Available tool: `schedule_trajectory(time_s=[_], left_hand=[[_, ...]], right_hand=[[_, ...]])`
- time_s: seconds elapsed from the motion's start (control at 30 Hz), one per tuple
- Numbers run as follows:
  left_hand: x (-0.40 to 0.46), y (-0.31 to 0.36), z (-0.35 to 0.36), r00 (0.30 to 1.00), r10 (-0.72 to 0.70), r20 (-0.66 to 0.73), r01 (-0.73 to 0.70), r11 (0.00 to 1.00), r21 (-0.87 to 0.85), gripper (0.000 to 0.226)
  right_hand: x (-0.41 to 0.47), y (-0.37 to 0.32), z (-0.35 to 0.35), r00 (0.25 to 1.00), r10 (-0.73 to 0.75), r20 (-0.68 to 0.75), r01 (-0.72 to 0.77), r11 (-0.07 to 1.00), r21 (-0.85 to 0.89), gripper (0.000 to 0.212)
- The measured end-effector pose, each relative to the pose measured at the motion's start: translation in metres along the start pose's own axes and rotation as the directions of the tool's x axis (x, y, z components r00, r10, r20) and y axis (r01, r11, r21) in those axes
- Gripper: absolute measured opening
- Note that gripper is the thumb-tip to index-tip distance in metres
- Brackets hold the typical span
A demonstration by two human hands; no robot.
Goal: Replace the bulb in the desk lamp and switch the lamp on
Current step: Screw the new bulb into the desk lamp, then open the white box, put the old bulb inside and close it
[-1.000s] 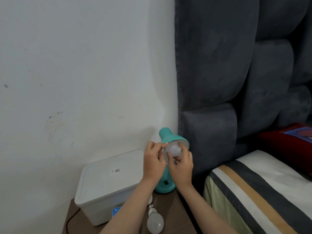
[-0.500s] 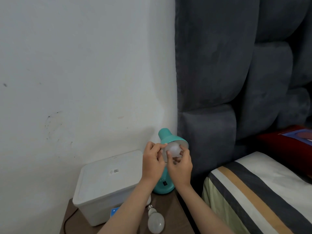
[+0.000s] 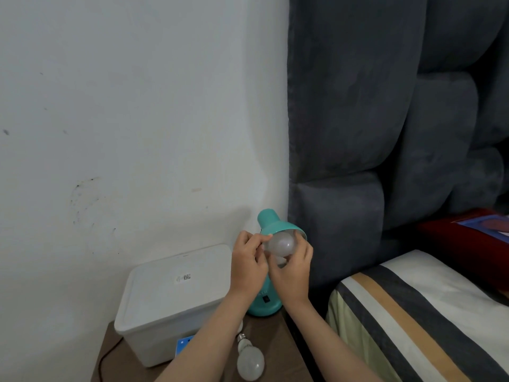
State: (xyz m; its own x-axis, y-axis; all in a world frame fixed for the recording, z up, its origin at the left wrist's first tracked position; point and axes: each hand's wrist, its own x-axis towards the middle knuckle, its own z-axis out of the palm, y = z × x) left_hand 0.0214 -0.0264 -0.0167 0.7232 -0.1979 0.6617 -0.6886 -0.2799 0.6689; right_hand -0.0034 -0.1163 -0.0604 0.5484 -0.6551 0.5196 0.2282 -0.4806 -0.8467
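Our right hand curled its fingers round the white bulb at the mouth of the teal desk lamp, while our left hand pinched the shade's rim. The lamp stood at the nightstand's back right corner, hemmed between the white box and the grey headboard. A spare bulb lay near the front edge.

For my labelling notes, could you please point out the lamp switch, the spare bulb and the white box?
lamp switch [image 3: 265,299], head view, its black face.
spare bulb [image 3: 251,363], head view, its globe.
white box [image 3: 176,285], head view, its lid.
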Motion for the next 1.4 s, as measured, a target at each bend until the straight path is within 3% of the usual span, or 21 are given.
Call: schedule_trajectory(time_s=[0.17,0.33,0.47,0.63,0.83,1.03,1.2,1.3,1.4], left_hand=[[0.002,0.000,-0.001,1.000,0.021,-0.011,-0.021,1.000,0.021,0.031],[0.001,0.000,0.000,0.999,0.046,-0.001,-0.046,0.998,0.044,0.032],[0.000,-0.001,0.001,1.000,0.030,-0.001,-0.030,0.999,0.043,0.036],[0.002,-0.002,-0.001,0.999,0.046,0.004,-0.046,0.997,0.058,0.036],[0.001,-0.001,-0.002,0.999,0.005,0.035,-0.007,0.999,0.037,0.037],[-0.003,0.007,-0.022,0.987,-0.063,0.149,0.063,0.998,0.005,0.029],[-0.035,-0.014,-0.058,0.980,-0.171,0.106,0.160,0.981,0.110,0.036],[-0.052,-0.039,-0.088,0.952,-0.300,0.057,0.276,0.926,0.257,0.048],[-0.062,-0.062,-0.121,0.885,-0.465,-0.013,0.411,0.768,0.491,0.074]], right_hand=[[0.002,0.000,0.001,1.000,0.016,0.022,-0.015,0.999,-0.046,0.052],[0.003,-0.001,-0.005,1.000,0.012,0.028,-0.011,0.999,-0.034,0.055],[0.001,0.003,-0.005,0.995,-0.088,0.047,0.091,0.993,-0.069,0.052],[0.001,-0.001,0.000,0.998,0.056,0.001,-0.056,0.998,0.009,0.051],[-0.002,-0.004,-0.003,0.998,0.068,0.017,-0.069,0.997,0.036,0.050],[-0.031,0.003,-0.006,0.999,-0.043,0.014,0.043,0.999,-0.015,0.040],[-0.059,-0.001,0.000,0.952,-0.210,0.222,0.229,0.972,-0.059,0.024],[-0.058,-0.009,0.012,0.895,-0.186,0.406,0.227,0.972,-0.056,0.046],[-0.050,-0.018,0.029,0.811,-0.111,0.574,0.203,0.974,-0.100,0.082]])
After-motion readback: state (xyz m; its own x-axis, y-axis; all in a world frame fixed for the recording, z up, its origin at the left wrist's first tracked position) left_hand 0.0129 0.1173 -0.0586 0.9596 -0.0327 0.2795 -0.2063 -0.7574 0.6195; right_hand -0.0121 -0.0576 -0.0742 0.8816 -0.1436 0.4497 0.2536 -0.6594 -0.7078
